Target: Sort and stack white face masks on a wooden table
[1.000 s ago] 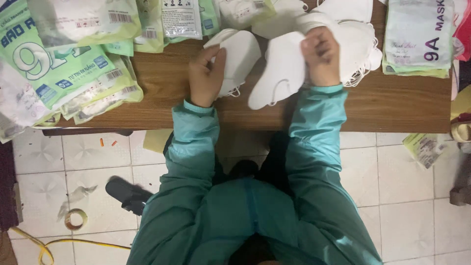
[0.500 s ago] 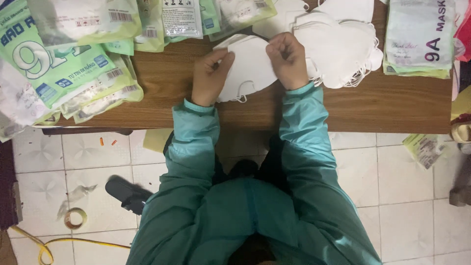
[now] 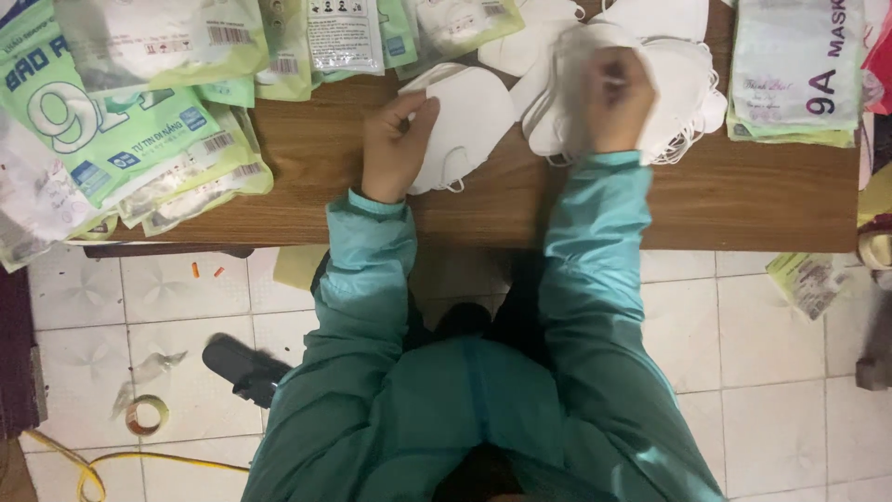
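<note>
My left hand [image 3: 395, 139] pinches the near edge of a white folded face mask [image 3: 472, 121] that lies on the brown wooden table [image 3: 743, 200]. My right hand [image 3: 618, 98] is blurred and rests on a pile of white masks [image 3: 688, 88] to the right, its fingers closed on the top mask there. Both arms wear teal sleeves.
Green and clear mask packets [image 3: 121, 130] cover the table's left and far side. A stack of packets [image 3: 799, 74] lies at the right. On the tiled floor sit a tape roll [image 3: 147, 415], a yellow cable [image 3: 88, 465], a dark sandal [image 3: 243, 364] and a loose packet [image 3: 806, 281].
My right hand brought one mask from the pile over to my left hand, let it go and moved back right onto the pile. My left hand stayed on the single mask.
</note>
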